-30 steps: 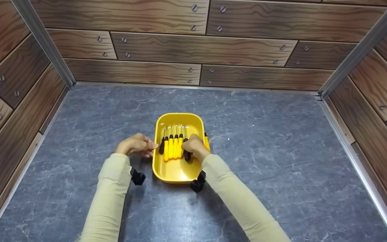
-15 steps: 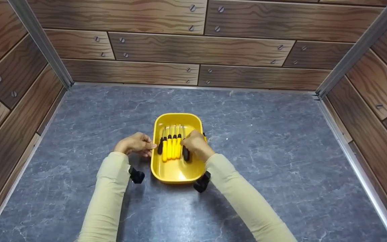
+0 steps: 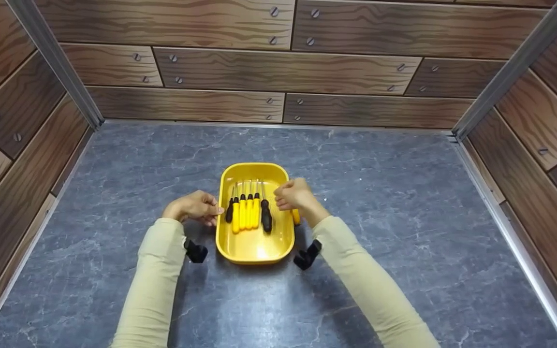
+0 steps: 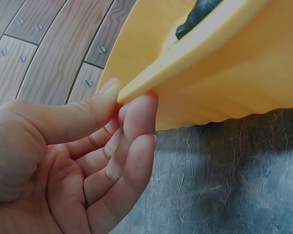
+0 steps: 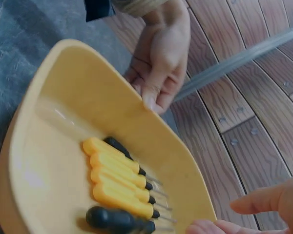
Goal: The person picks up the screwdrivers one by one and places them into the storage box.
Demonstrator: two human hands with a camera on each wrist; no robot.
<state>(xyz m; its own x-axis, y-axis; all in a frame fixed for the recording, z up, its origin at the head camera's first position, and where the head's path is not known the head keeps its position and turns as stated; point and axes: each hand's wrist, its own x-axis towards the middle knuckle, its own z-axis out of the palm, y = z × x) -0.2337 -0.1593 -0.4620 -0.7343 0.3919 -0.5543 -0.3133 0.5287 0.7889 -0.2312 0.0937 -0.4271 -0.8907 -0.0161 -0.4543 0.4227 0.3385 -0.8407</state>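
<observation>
A yellow tray [image 3: 254, 250] stands on the grey marbled surface. Inside lie several screwdrivers side by side with shafts pointing away: yellow-handled screwdrivers [image 3: 249, 212] in the middle, a small black-handled screwdriver [image 3: 229, 211] at their left, and a larger black screwdriver [image 3: 266, 217] at the right. My left hand [image 3: 196, 208] pinches the tray's left rim; the left wrist view shows thumb and fingers on that rim [image 4: 151, 73]. Over the right rim hovers my right hand [image 3: 295, 195], holding nothing, thumb and fingers apart in the right wrist view. Just outside that rim, a yellow handle [image 3: 296, 216] shows partly beneath it.
Wood-plank patterned walls [image 3: 220, 104] with metal edge strips [image 3: 525, 256] enclose the surface at the back and both sides. A black wrist mount [image 3: 195, 251] sits on the left sleeve, another mount [image 3: 307, 254] on the right.
My right hand has let go of the larger black screwdriver, which lies in the tray, and moved right to the rim. The left hand keeps its pinch on the tray.
</observation>
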